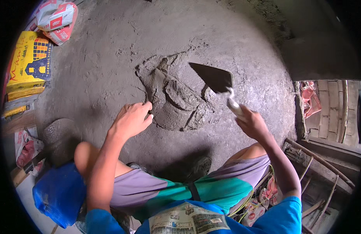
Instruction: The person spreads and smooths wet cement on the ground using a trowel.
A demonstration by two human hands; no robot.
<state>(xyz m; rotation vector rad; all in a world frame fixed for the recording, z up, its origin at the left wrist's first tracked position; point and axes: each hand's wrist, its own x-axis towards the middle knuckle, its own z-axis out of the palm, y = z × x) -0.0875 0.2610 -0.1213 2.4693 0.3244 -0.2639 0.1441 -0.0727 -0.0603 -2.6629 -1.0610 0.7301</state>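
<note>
My right hand [250, 123] is wrapped round the handle of a pointed trowel [212, 76]. The trowel's dark blade is held above the right side of a wet mortar heap [176, 99], its tip turned to the upper left. That grey heap is spread on the concrete floor in front of me, with ridges and folds across its top. At the heap's left edge is my left hand [133, 119], its fingers curled and the thumb near the forefinger. A small dark bit shows between them, too small to name.
Yellow boxes [30, 58] are stacked at the far left, below crumpled red-and-white bags [57, 21]. A blue container [61, 195] stands by my left knee. On the right are a wall opening [330, 111] and wooden sticks [324, 202]. Rough concrete floor [94, 66] surrounds the mortar.
</note>
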